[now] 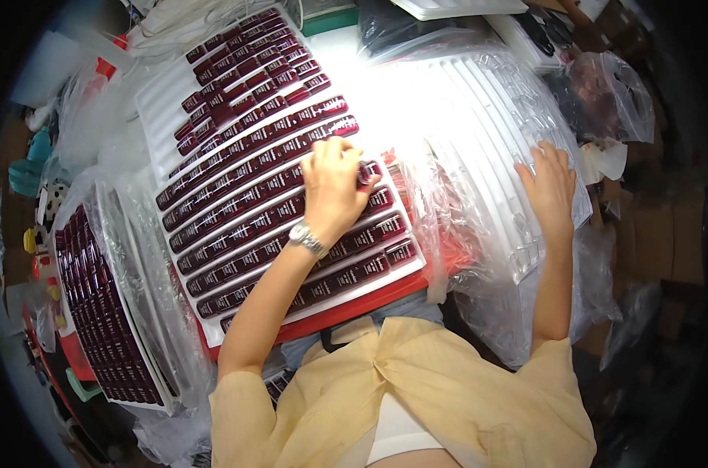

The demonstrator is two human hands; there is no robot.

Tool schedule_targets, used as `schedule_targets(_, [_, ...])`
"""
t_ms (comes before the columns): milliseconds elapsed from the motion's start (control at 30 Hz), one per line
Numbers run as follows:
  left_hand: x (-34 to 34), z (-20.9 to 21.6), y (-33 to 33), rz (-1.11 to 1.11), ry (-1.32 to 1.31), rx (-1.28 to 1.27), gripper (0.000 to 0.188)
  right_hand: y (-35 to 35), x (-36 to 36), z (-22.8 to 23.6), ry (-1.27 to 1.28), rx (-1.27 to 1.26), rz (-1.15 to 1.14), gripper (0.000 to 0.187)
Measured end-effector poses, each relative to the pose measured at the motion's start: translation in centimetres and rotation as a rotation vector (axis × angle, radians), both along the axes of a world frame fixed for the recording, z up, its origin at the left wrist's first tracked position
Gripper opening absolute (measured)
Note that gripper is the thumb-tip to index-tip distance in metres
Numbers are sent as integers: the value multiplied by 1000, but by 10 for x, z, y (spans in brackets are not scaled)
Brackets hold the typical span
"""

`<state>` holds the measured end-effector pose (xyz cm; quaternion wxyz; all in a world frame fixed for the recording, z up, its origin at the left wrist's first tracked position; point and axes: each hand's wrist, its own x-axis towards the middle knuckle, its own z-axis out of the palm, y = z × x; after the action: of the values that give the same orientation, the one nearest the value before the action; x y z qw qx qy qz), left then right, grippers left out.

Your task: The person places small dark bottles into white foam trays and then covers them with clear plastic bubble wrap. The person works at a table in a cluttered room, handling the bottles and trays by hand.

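Note:
My left hand (334, 183), with a metal wristwatch (305, 239), is over a white ridged tray (157, 117). The tray carries long rows of small glossy dark-red pieces (248, 210) with white print; their exact kind is unclear. Its fingers are curled, and one such dark-red piece (364, 173) shows between thumb and fingers at the right end of a row, partly hidden by the hand. Over to the right, my right hand (550, 186) rests with fingers apart on clear ridged plastic trays (518, 129), holding nothing.
Another tray of dark-red pieces (104, 312) leans at the left, beside crumpled clear plastic wrapping (166, 312). A red surface (338, 308) shows under the near tray edge. Cardboard boxes (646, 234) and a clear bag (611, 93) stand at the right.

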<state>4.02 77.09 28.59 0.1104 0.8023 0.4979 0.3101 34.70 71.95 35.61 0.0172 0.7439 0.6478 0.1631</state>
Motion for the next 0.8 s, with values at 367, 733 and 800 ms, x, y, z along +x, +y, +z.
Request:
schedule_targets(367, [-11,15,-15,-226,-706,-424,22,5,-21,-9,485,60,224,19])
schedule_targets(733, [-12,30,-52,-160,-881,-756,33,1,18,-25,725,297,187,17])
schedule_targets(800, [-6,33,-52,-208,-735,-541,35,2,-15,-5,1175,255,247,20])
